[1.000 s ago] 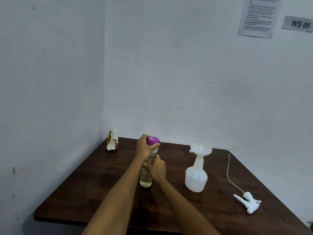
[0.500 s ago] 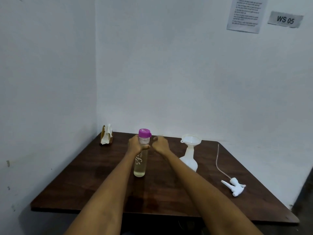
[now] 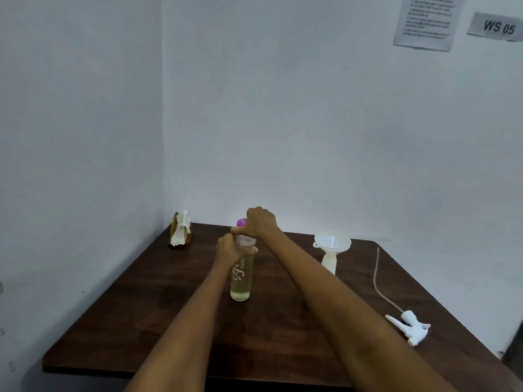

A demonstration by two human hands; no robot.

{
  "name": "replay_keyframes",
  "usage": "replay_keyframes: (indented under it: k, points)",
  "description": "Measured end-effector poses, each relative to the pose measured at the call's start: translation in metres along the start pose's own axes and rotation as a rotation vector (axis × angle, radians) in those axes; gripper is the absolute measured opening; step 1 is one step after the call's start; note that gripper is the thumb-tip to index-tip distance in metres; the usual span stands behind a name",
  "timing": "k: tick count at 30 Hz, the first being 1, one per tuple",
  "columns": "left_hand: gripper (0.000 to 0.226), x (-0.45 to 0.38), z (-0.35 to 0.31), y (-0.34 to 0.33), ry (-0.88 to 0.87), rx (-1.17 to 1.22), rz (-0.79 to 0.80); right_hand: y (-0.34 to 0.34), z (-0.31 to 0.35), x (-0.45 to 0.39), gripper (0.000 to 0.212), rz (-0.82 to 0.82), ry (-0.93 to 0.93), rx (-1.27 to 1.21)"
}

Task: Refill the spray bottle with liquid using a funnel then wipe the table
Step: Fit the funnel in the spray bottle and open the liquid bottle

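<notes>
A tall clear bottle (image 3: 241,281) with pale liquid in its lower part stands upright mid-table. My left hand (image 3: 230,248) grips its upper body just below the neck. My right hand (image 3: 259,224) is curled over its purple cap (image 3: 241,222), hiding most of it. To the right, a white funnel (image 3: 333,241) sits in the neck of the white spray bottle (image 3: 329,261), whose lower part my right forearm covers. The white spray trigger head (image 3: 409,326) with its thin tube lies near the right edge.
A crumpled white and brown cloth (image 3: 181,232) sits in the far left corner of the dark wooden table (image 3: 141,315). Walls close in on the left and behind. A paper notice (image 3: 427,21) and a "WS 05" sign (image 3: 499,26) hang top right.
My right hand has risen from beside the bottle's neck and closed over the purple cap. My left hand keeps its hold on the bottle, which has stayed put.
</notes>
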State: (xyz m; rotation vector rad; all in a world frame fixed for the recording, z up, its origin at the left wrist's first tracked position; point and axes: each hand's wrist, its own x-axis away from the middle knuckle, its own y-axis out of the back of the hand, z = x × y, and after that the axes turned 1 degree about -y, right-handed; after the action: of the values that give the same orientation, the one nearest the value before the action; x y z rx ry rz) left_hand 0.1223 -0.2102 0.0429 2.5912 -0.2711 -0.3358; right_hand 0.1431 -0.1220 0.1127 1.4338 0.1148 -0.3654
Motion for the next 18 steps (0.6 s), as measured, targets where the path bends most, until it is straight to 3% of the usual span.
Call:
replay_keyframes:
  k: [13, 18]
  points:
    - [0.051, 0.002, -0.003, 0.002, 0.0, -0.059, 0.004, 0.022, -0.001, -0.018, 0.051, 0.31, 0.093, 0.12]
    - [0.049, 0.002, -0.004, 0.002, -0.003, -0.085, 0.017, 0.024, -0.002, -0.018, 0.05, 0.342, 0.097, 0.105]
